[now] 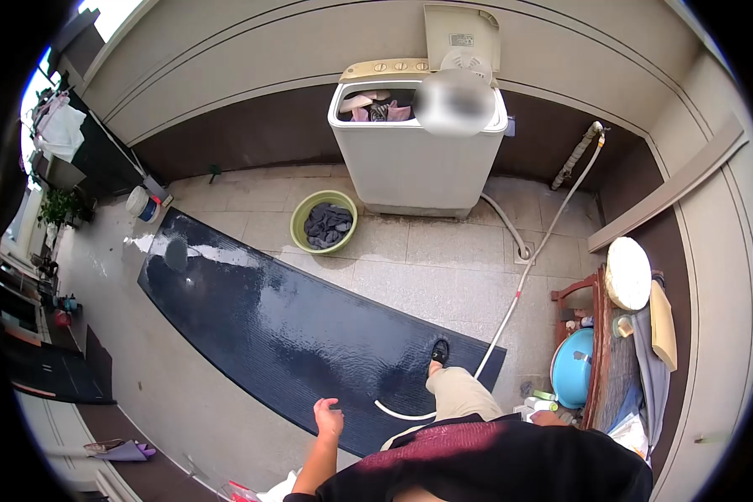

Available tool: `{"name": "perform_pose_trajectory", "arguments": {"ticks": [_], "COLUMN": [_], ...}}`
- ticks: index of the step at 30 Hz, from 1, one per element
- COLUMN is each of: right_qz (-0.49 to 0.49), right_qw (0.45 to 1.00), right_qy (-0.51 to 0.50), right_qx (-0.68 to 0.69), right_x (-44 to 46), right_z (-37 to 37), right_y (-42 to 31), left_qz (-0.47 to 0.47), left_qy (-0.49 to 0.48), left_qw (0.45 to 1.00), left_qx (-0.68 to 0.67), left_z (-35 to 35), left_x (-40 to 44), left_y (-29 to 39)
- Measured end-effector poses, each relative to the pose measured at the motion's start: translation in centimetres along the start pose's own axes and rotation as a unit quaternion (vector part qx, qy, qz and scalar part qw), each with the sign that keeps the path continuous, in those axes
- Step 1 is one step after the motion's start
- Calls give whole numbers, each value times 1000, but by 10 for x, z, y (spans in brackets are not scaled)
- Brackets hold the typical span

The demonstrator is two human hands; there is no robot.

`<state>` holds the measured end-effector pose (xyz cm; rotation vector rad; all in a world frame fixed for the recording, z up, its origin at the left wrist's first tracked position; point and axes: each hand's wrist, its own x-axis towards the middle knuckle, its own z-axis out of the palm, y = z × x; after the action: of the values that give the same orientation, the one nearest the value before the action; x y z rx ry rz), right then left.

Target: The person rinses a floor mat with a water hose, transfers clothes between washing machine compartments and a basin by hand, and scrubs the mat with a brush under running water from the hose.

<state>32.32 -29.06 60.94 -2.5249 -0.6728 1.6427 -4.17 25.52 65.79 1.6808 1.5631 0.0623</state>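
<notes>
Right hand (549, 417): partly hidden by the dark top; just beside small white and green containers (545, 405); fingers' opening and any hold cannot be told.
Left hand (328, 415): held out above the mat; fingers loosely curled and parted, nothing in their hold.
Foot: dark shoe (440, 351) planted on the mat, below a light trouser leg (460, 391).
Hose (518, 294): white; its loose end lies on the mat between the hands, part of its run hidden behind the leg; the far end meets a pipe (576, 156) at the wall.
Mat (284, 322): dark, ribbed, its surface wet and reflecting.
Rack (598, 347): reddish wood, at right; a blue basin (572, 368) stands tilted against it.
Green basin (326, 249): on the tiled floor beyond the mat, holding dark cloth (328, 224).
Bucket (141, 203): white and blue, near the mat's far left end.
Washing machine (422, 171): against the wall; one lid (463, 38) raised, laundry (379, 110) in the left tub, right side blurred.
</notes>
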Motion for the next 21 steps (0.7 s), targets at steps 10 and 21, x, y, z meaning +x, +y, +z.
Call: {"name": "perform_pose_trajectory", "arguments": {"ticks": [10, 21], "right_qz": [-27, -141], "right_qw": [894, 735], "right_qy": [443, 649], "right_qx": [-67, -138], "right_x": [207, 442], "right_z": [-427, -742], "right_y": [-209, -469], "left_qz": [-116, 105], "left_qy": [33, 239], "left_qw": [993, 961], "left_qx": [-6, -89], "left_z": [42, 35], "left_x": [170, 593], "left_y": [136, 617]}}
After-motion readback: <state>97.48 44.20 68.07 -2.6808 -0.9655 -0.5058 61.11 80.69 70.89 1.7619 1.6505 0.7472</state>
